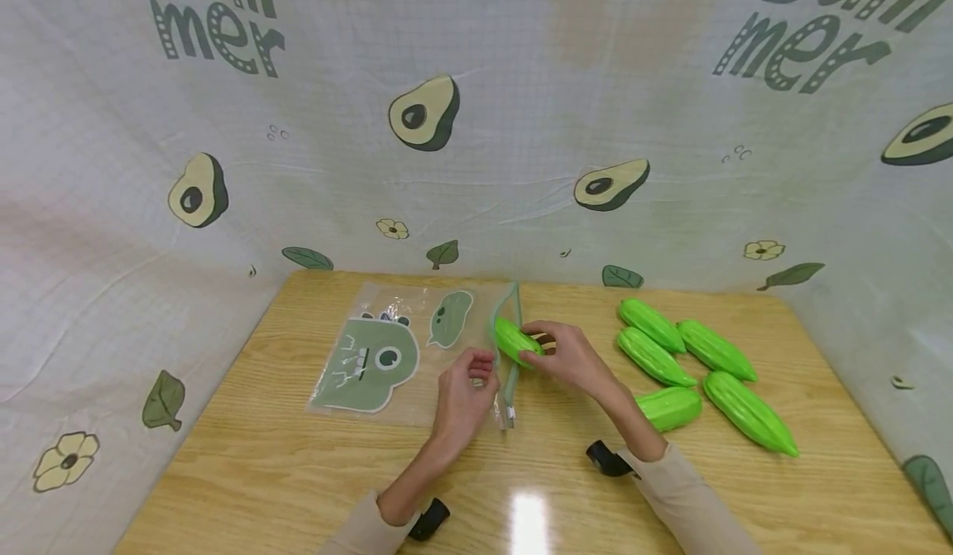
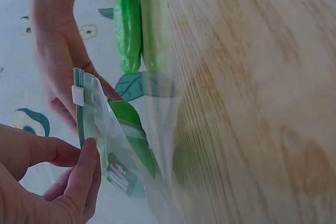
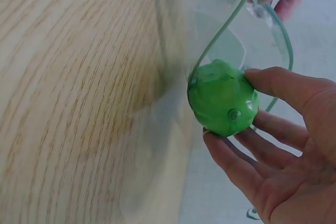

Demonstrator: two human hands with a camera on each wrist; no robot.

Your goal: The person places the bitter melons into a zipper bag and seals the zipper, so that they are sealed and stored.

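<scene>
A clear zip bag point(image 1: 405, 299) printed with a green one-eyed monster lies on the table, its green-edged mouth parted and facing right. My left hand point(image 1: 465, 394) pinches the rim of that mouth between thumb and fingers; a white slider point(image 2: 78, 95) shows on the rim in the left wrist view. In my right hand point(image 1: 572, 358) is a bright green ridged cucumber point(image 1: 514, 340), apparently a plastic one, held by its near end with thumb and fingertips. Its far end is inside the bag's mouth. The right wrist view shows the cucumber's round end point(image 3: 226, 103) between the fingers.
Several more green cucumbers point(image 1: 651, 356) lie loose on the right of the wooden table point(image 1: 253, 464); one point(image 1: 670, 409) is partly behind my right forearm. A pale cloth point(image 1: 514, 166) with avocado prints hangs behind and beside the table.
</scene>
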